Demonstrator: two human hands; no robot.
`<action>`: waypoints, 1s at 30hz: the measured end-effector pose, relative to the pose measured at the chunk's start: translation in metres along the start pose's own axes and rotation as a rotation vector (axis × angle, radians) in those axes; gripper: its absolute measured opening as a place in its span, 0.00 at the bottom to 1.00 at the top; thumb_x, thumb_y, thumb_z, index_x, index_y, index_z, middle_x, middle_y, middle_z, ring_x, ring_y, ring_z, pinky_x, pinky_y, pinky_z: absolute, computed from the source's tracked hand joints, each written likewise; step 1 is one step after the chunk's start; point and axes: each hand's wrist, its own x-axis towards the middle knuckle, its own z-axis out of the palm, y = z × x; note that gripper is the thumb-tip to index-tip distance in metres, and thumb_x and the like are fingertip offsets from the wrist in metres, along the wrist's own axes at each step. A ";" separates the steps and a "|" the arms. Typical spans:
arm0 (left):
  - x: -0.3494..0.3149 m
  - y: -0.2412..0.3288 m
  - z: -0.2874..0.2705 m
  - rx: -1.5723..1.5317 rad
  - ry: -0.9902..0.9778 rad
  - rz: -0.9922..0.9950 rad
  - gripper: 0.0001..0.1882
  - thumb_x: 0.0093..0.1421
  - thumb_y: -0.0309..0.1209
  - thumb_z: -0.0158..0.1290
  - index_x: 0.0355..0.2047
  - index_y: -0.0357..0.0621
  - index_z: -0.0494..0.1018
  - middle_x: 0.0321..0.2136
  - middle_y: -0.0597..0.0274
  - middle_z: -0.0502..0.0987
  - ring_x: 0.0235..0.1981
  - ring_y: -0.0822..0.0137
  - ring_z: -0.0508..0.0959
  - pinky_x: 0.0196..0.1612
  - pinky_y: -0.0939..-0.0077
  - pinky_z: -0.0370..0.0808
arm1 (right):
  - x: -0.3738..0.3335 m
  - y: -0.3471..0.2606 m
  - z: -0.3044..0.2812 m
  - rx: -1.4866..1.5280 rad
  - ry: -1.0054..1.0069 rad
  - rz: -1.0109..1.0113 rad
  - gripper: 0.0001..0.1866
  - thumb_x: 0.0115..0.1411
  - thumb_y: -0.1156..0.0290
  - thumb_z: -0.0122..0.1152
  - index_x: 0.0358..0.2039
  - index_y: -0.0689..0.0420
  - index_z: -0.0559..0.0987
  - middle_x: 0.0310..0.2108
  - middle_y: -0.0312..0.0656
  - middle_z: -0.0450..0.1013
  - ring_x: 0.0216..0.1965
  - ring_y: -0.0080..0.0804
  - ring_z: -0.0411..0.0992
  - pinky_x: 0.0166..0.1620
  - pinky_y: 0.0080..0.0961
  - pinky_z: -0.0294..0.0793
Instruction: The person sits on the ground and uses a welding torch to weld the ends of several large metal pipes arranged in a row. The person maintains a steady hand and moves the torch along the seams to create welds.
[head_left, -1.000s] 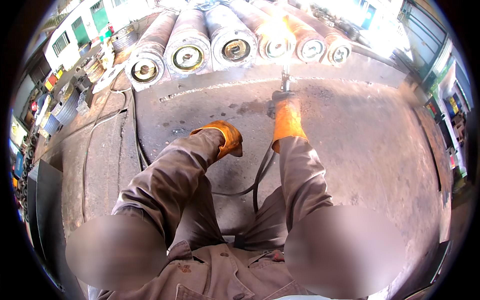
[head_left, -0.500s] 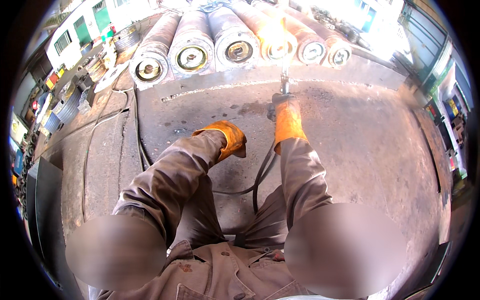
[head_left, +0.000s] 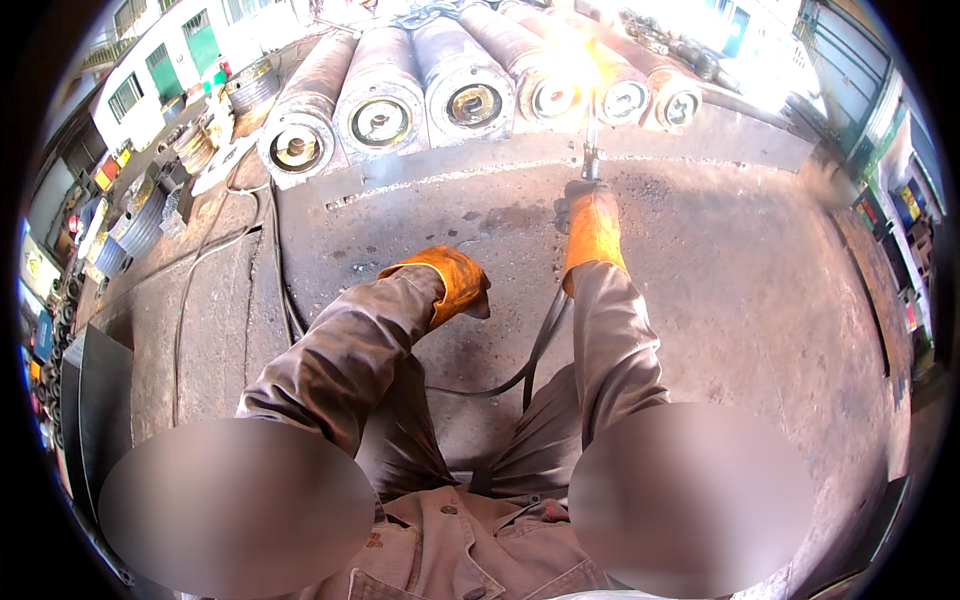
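Over stained brown ground [head_left: 740, 280] by rusty-grey metal cylinders [head_left: 448, 58], orange-gloved R hand [head_left: 588, 198] grips lit silver torch [head_left: 590, 156], shifted right vs. earlier; orange-gloved L hand [head_left: 468, 288], can't tell if spread.

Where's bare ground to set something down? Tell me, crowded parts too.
The widest bare patch is the ground right of the right hand, short of the grey metal strip. A smaller one lies between that hand and the left hand. Crowded: ahead, with cylinders, torch and flame; left, with hoses.
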 end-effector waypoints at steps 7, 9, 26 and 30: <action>0.009 -0.013 0.013 0.032 0.091 0.056 0.32 0.70 0.56 0.66 0.71 0.62 0.87 0.66 0.56 0.90 0.69 0.42 0.87 0.71 0.46 0.83 | -0.014 0.001 0.001 0.137 -0.026 -0.098 0.12 0.81 0.60 0.62 0.42 0.54 0.84 0.25 0.32 0.75 0.20 0.27 0.74 0.24 0.33 0.68; 0.011 -0.011 0.012 0.027 0.086 0.053 0.32 0.70 0.56 0.66 0.71 0.62 0.87 0.66 0.56 0.90 0.69 0.43 0.87 0.71 0.47 0.83 | -0.010 0.006 -0.001 0.230 -0.045 -0.120 0.13 0.81 0.60 0.62 0.42 0.54 0.84 0.25 0.32 0.75 0.20 0.26 0.73 0.24 0.33 0.67; -0.001 -0.003 0.006 -0.072 0.063 0.064 0.37 0.72 0.54 0.71 0.78 0.59 0.82 0.71 0.53 0.87 0.70 0.46 0.86 0.72 0.53 0.82 | 0.025 0.035 0.005 0.195 -0.015 -0.172 0.16 0.80 0.58 0.64 0.48 0.58 0.89 0.32 0.40 0.84 0.30 0.36 0.82 0.34 0.40 0.78; 0.007 -0.004 0.002 -0.071 0.050 0.083 0.36 0.73 0.54 0.71 0.77 0.58 0.82 0.69 0.52 0.88 0.69 0.46 0.87 0.72 0.53 0.82 | 0.028 0.040 0.008 0.080 0.042 -0.268 0.15 0.80 0.59 0.65 0.47 0.58 0.89 0.30 0.38 0.82 0.28 0.33 0.81 0.33 0.38 0.77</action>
